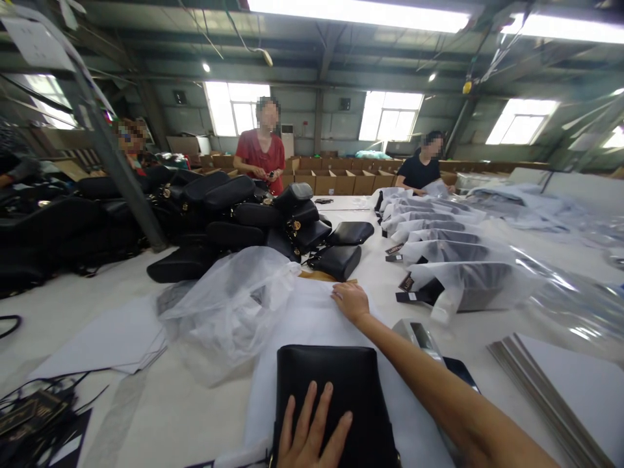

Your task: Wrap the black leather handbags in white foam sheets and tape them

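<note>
A black handbag point(331, 370) lies flat in front of me on a white wrapping sheet point(302, 318). My left hand point(314, 429) rests on the bag with its fingers spread. Stretched forward, my right hand point(351, 300) has its fingers curled at the far edge of the sheet and seems to pinch it. A strip of brown material point(316, 276) shows just beyond those fingers. Left of the sheet, a crumpled translucent plastic bag point(234, 305) overlaps it. The near end of the handbag is cut off by the frame.
Black handbags point(229, 192) are heaped at back left, behind a metal post point(124, 169). Wrapped bags point(487, 286) with tags line the right. Card sheets point(560, 383), white paper point(107, 338) and corded tags point(34, 416) lie nearby. Co-workers point(260, 153) stand across the table.
</note>
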### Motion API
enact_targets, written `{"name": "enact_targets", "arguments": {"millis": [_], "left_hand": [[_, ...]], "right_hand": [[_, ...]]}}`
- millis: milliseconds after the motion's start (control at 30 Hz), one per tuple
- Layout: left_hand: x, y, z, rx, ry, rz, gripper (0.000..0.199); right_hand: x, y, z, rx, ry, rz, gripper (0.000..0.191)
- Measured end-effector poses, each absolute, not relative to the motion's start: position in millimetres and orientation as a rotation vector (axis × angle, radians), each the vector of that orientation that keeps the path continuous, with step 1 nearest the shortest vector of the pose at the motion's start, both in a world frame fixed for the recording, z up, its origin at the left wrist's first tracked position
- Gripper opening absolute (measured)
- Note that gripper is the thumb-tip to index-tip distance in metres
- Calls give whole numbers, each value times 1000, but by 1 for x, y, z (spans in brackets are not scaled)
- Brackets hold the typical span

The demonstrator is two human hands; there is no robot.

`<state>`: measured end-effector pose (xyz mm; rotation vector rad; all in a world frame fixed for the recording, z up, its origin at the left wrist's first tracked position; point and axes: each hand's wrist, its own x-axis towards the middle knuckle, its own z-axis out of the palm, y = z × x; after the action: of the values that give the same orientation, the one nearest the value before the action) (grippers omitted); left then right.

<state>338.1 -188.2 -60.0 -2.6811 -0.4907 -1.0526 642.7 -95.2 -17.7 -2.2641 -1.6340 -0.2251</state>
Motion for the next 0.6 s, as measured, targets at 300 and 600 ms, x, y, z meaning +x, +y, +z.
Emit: {"name": "enact_targets", "arguments": {"millis": [300, 600], "left_hand": [[345, -117, 42, -3053, -679, -959, 52], [407, -45, 78, -3076, -192, -411, 39]], "right_hand": [[614, -160, 23, -1932, -1775, -406, 14], [584, -241, 47, -1538, -2035, -677, 18]]}}
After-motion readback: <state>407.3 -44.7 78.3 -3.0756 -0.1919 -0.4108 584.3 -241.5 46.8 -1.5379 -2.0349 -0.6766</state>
